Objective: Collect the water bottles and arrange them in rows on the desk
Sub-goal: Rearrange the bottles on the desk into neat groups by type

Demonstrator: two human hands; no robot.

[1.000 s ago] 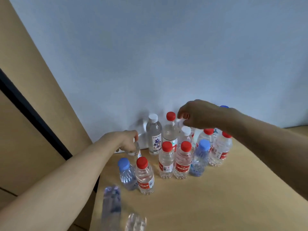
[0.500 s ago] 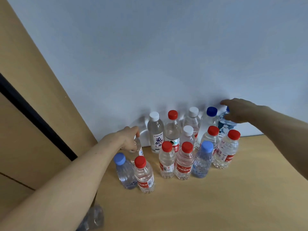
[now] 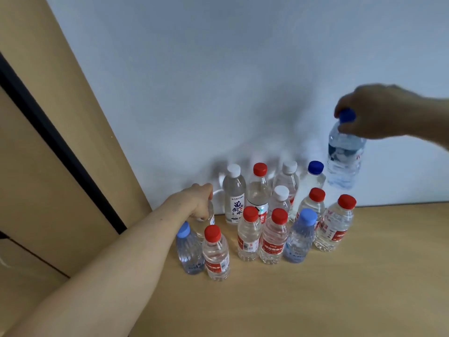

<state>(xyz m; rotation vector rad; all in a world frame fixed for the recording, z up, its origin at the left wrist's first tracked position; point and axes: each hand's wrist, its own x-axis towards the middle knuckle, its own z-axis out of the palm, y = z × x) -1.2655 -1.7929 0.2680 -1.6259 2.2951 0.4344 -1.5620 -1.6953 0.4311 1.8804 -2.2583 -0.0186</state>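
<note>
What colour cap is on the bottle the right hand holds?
Dark blue cap on the clear plastic bottle, head view.

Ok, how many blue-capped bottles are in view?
4: held bottle in the right hand; back-row bottle, far right; front-row bottle, pale blue; front-left bottle, pale blue. Left hand hides cap of gripped bottle.

wall (image 3: 218, 69): pale blue | panel (image 3: 53, 93): tan | 1 black strip (image 3: 60, 149)

Clear glossy plastic bottles (image 3: 247, 235) stand on a smooth, matt wood-grain desk (image 3: 315, 300).
</note>
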